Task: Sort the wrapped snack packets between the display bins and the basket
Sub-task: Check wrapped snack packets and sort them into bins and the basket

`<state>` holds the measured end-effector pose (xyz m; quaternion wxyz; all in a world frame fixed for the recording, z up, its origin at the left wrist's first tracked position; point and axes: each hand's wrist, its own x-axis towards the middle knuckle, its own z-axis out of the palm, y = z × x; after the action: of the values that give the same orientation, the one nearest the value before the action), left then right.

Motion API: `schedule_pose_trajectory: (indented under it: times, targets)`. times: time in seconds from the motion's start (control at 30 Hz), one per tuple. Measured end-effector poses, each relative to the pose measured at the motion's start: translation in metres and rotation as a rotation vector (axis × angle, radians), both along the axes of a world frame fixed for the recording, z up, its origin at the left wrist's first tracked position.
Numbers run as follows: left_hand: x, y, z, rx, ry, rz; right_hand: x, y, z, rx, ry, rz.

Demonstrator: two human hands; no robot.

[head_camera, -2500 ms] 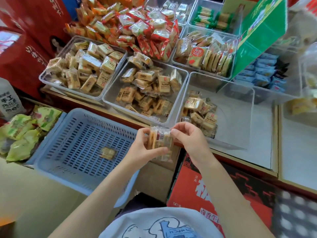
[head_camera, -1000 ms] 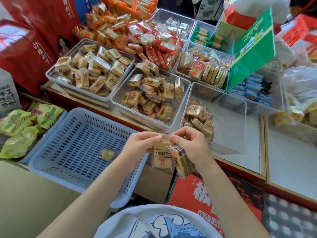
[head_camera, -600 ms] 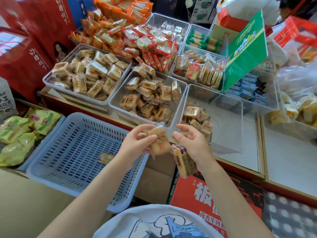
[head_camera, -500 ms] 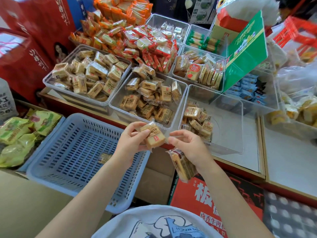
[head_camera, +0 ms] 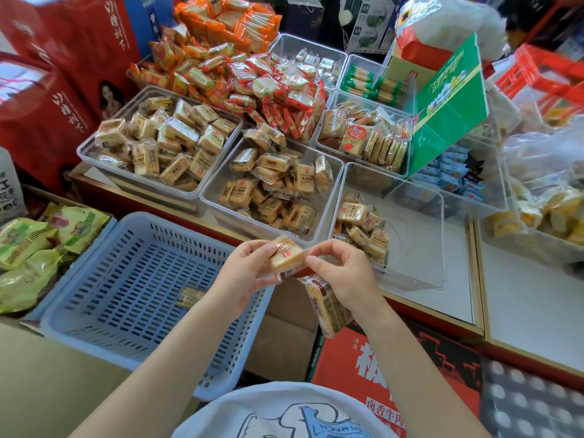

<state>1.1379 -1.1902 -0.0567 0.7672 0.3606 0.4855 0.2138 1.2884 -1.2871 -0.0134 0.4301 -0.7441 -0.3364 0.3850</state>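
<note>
The left hand point(head_camera: 245, 273) holds a small wrapped snack packet point(head_camera: 286, 256) with its fingers and thumb curled round the left end. The right hand point(head_camera: 343, 275) pinches the right end of that same packet with its thumb and first finger. The packet is up in the air, in front of the clear bins and just past the right edge of the blue basket point(head_camera: 94, 314). The right hand also grips a second packet point(head_camera: 327, 308), which hangs down under its palm. One more packet point(head_camera: 191, 296) lies flat on the basket floor. Behind the hands, the middle clear bin point(head_camera: 339, 172) is full of the same tan packets. The right clear bin point(head_camera: 439, 248) has just a small pile point(head_camera: 361, 226) in its left side. The left clear bin point(head_camera: 91, 159) is heaped with packets too. Green bags point(head_camera: 28, 248) sit to the left of the basket.
</note>
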Motion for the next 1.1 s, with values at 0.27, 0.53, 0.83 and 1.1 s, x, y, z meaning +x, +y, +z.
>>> schedule_pose_trajectory:
  times: [0.27,0.53,0.83,1.1]
  targets:
    - [-0.009,0.003,0.006,0.469,-0.078,-0.366,0.002,0.001,0.001,0.009,0.009,-0.084]
    - [-0.015,0.000,0.005,0.512,-0.073,-0.317,-0.004,-0.001,0.001,-0.033,0.121,-0.031]
    - [-0.022,-0.001,0.009,0.203,-0.130,-0.288,-0.017,0.006,-0.007,0.023,-0.103,0.020]
    - [-0.022,0.001,0.009,0.099,-0.108,-0.132,-0.021,0.012,-0.008,0.056,-0.123,0.021]
